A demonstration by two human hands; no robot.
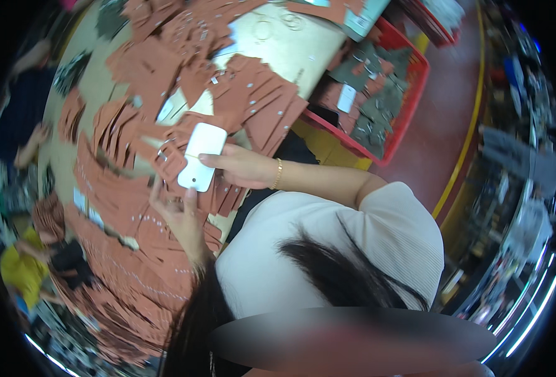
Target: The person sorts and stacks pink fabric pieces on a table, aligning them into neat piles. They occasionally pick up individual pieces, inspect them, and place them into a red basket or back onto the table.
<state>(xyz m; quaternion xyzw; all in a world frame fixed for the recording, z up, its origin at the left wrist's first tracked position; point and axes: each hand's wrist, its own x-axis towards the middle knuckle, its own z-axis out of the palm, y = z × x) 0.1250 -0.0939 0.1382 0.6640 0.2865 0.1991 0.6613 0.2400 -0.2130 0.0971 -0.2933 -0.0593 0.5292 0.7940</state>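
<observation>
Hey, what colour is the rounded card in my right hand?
The card is white, with a dark spot near its lower end; best in the head view.

At your two o'clock sits a red crate [406,116] holding olive-green pieces [378,113]; beyond it, toward one, you have a second red crate [423,20]. A yellow line [481,69] runs along the reddish floor [444,107] between your two and three. Strip lights [534,319] glow at four. A person in yellow-green [23,269] is at your eight, another in dark clothing [20,125] past nine.
</observation>
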